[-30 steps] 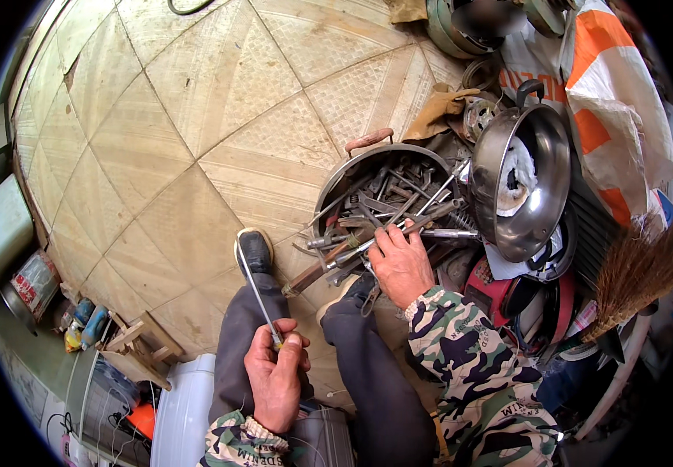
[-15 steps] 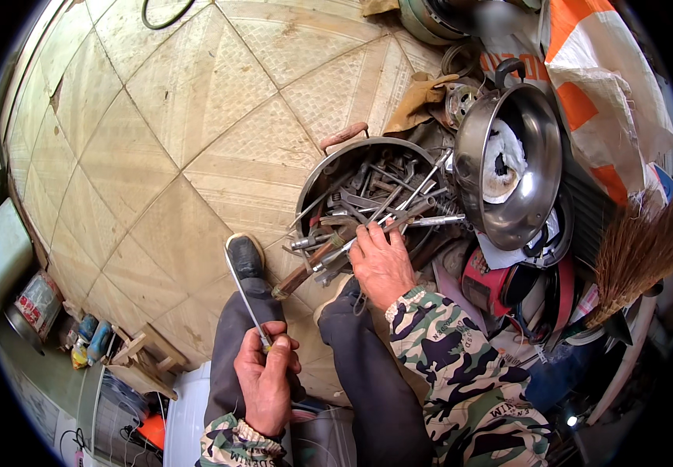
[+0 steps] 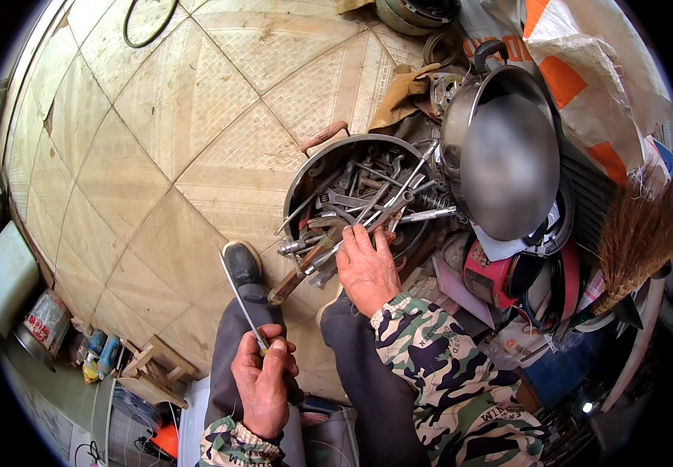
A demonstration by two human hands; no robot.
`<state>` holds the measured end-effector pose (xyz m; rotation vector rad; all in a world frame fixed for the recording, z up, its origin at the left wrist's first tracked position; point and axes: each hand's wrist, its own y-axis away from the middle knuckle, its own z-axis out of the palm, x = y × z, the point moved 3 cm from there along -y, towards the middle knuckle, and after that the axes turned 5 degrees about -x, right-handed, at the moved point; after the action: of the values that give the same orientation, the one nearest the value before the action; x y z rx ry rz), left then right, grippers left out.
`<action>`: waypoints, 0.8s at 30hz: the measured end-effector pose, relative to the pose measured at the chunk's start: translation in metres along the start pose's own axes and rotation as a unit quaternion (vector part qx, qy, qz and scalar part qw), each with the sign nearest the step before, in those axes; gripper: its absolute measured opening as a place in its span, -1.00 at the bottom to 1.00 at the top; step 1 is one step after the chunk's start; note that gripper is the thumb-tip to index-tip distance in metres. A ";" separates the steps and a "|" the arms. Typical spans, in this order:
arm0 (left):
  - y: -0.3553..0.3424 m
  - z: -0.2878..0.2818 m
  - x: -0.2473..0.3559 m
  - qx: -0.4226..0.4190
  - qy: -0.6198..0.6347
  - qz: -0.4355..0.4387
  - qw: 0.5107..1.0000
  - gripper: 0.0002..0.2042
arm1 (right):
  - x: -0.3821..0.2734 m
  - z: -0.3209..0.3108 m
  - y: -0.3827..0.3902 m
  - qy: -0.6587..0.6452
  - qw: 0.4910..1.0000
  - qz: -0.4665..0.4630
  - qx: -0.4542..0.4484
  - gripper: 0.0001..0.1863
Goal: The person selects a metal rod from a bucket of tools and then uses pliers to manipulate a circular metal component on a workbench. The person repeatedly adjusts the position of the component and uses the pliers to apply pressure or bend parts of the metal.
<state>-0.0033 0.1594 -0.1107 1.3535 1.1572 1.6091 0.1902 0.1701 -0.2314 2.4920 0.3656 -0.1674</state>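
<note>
Nearest, the left hand [image 3: 265,385] has its fingers wrapped round a screwdriver [image 3: 243,305], best kept steady and clear of the left leg [image 3: 226,362], its shaft long, thin and silvery. Farther out, the right hand [image 3: 369,276] rests spread fingers, best kept light, on jumbled grey and rust-brown tools [image 3: 340,201] heaped in a round metal pot [image 3: 363,138]; whether they grip one cannot be told.

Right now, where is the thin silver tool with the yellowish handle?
Head view, lower left: the tool is in the left hand, below and left of the round metal pot.
</note>
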 end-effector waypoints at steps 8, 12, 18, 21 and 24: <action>-0.002 0.004 0.001 -0.009 -0.024 -0.002 1.000 -0.81 | -0.014 0.020 -0.005 -0.039 0.998 0.045 0.037 -0.52; -0.003 0.005 -0.002 -0.020 -0.034 0.003 0.999 -0.81 | -0.018 0.027 -0.010 -0.080 0.992 0.076 0.058 -0.54; -0.003 0.007 -0.005 -0.013 -0.027 0.008 1.000 -0.81 | -0.025 -0.011 0.006 -0.213 0.961 0.055 0.168 -0.61; -0.002 0.012 0.000 -0.021 -0.031 0.006 0.999 -0.80 | 0.016 -0.035 0.029 -0.259 0.917 0.182 0.243 -0.86; -0.003 0.012 0.002 -0.023 -0.030 0.016 0.999 -0.80 | 0.075 -0.001 0.051 -0.321 0.863 0.355 0.162 -0.82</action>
<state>0.0077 0.1647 -0.1121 1.3886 1.0613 1.5969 0.2773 0.1476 -0.2172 2.5191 -0.9140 -0.7673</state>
